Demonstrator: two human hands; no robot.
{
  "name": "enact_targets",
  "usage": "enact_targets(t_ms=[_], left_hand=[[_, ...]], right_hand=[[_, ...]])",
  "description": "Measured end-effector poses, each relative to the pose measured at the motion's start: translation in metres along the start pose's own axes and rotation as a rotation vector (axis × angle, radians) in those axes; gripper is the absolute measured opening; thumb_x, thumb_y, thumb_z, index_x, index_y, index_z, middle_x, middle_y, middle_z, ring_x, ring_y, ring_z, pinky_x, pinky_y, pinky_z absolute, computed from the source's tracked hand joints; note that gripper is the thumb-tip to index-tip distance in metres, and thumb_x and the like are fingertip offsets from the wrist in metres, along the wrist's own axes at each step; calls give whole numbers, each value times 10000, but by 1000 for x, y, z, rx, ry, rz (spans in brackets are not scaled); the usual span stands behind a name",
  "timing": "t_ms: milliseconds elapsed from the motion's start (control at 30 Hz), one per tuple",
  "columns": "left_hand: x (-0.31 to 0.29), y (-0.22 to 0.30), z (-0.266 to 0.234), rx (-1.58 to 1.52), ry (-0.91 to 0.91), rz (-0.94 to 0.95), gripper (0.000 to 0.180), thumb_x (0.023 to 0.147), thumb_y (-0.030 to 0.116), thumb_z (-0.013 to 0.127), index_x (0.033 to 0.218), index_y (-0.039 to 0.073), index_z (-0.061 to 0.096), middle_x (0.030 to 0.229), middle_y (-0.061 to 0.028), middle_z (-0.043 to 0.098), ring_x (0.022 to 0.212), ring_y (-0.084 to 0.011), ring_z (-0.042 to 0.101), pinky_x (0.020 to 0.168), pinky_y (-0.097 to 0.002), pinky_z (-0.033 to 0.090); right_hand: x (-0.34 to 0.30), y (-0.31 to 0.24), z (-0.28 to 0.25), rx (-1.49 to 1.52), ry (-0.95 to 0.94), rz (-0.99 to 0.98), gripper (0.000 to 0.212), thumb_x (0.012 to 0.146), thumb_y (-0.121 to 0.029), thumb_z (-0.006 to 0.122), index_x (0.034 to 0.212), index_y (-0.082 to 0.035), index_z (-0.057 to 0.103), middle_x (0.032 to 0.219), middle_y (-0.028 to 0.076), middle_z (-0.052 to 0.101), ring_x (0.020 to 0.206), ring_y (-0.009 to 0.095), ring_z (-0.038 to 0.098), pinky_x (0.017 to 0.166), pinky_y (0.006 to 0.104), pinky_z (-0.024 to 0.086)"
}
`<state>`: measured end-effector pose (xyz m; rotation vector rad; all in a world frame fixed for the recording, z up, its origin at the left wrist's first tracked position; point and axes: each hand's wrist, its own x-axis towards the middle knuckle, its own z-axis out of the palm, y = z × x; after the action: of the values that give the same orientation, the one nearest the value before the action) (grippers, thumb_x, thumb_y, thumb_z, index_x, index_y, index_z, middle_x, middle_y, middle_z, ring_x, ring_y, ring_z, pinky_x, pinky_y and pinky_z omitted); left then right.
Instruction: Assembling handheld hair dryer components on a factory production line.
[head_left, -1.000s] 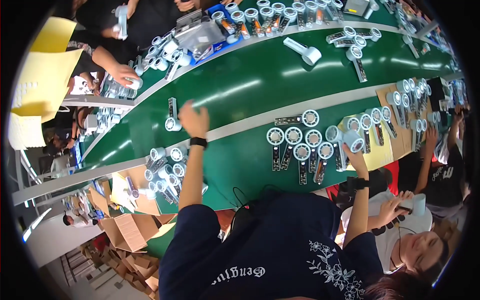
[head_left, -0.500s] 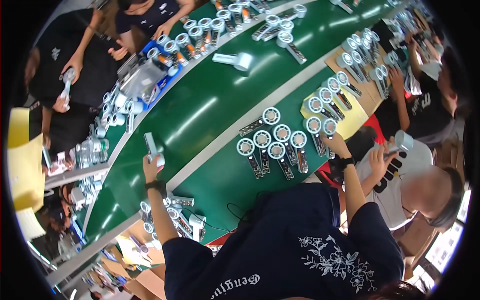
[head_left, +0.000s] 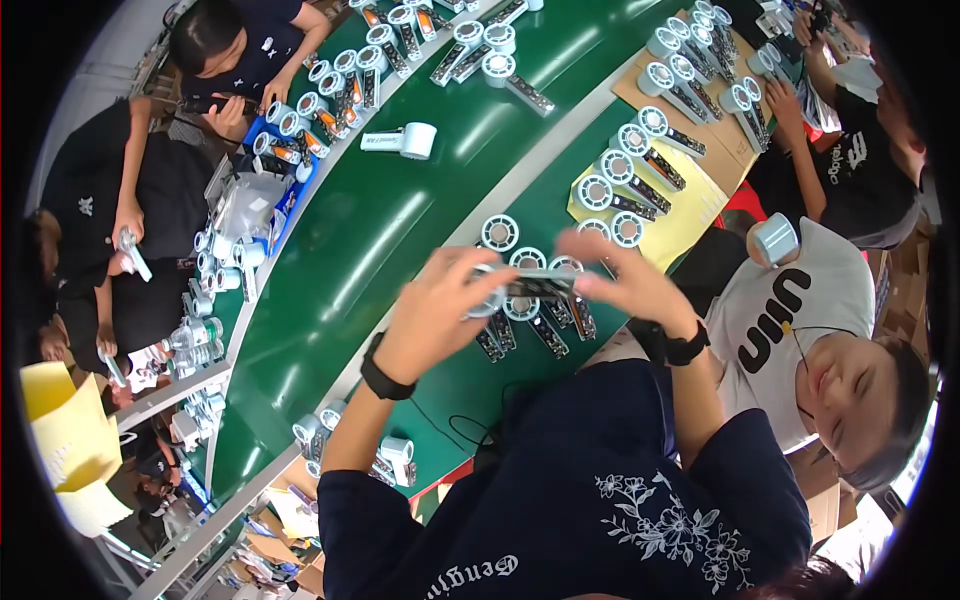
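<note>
Between my two hands, above the green worktable, is a light-blue handheld fan with its handle uncovered to show a dark circuit board (head_left: pixel 540 287). My left hand (head_left: pixel 425 310) is closed round its round head end. The fingers of my right hand (head_left: pixel 645 285) are partly blurred, with the thumb against the far end of the handle. Just below and behind my hands lie several similar fans (head_left: pixel 522 303) with round grilles and bare boards, partly hidden by my fingers.
More fans lie on a yellow sheet (head_left: pixel 672 230) and cardboard at the right. Beyond a metal rail runs a green conveyor (head_left: pixel 330 270) carrying a closed white-blue fan (head_left: pixel 402 141). Co-workers sit across it and at my right, one in a white shirt (head_left: pixel 810 330). A thin black cable (head_left: pixel 440 422) lies near me.
My left hand has come from the conveyor at the left to the middle. My right hand has left the fans by the yellow sheet and joined it at the held fan.
</note>
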<state>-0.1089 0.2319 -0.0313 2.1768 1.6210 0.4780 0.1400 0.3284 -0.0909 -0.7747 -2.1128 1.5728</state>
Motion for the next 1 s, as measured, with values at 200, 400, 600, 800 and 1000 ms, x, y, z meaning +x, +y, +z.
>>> enact_targets(t_ms=[200, 400, 600, 800, 1000], left_hand=[[50, -16, -6, 40, -162, 163, 552, 584, -17, 666, 1097, 174, 602, 1132, 16, 539, 1089, -225, 531, 754, -329, 528], [83, -26, 11, -117, -357, 386, 580, 564, -49, 661, 1107, 146, 596, 1159, -18, 536, 1092, -246, 534, 792, -311, 513], [96, -170, -1, -83, 19, -114, 586, 638, -39, 598, 1195, 118, 509, 1200, -103, 514, 1136, -289, 476, 927, -393, 417], [55, -319, 29, 499, 5, -196, 549, 629, -26, 596, 1162, 67, 500, 1203, -105, 513, 1185, -297, 433, 1003, -421, 316], [20, -336, 55, 427, -1, -334, 449, 680, 34, 607, 1115, 74, 498, 1118, -103, 543, 1054, -303, 505, 891, -433, 401]], right_hand=[[3, -14, -2, 360, -384, 445, 510, 844, -263, 656, 1243, -38, 434, 1037, 74, 579, 786, 145, 598, 648, 284, 480], [6, 25, 46, 240, -33, 45, 515, 819, -230, 686, 1205, -27, 413, 837, 36, 555, 571, 86, 544, 470, 204, 405], [-1, 13, 49, 844, -18, 711, 416, 835, -179, 660, 1137, -10, 430, 763, 28, 536, 509, 70, 512, 433, 200, 385], [14, -2, 49, 798, -140, 698, 432, 847, -168, 645, 1166, -18, 395, 746, 15, 536, 499, 67, 505, 427, 191, 377], [17, -23, 69, 708, -205, 564, 541, 872, -199, 624, 1297, -43, 330, 739, 7, 536, 491, 66, 498, 426, 189, 370]])
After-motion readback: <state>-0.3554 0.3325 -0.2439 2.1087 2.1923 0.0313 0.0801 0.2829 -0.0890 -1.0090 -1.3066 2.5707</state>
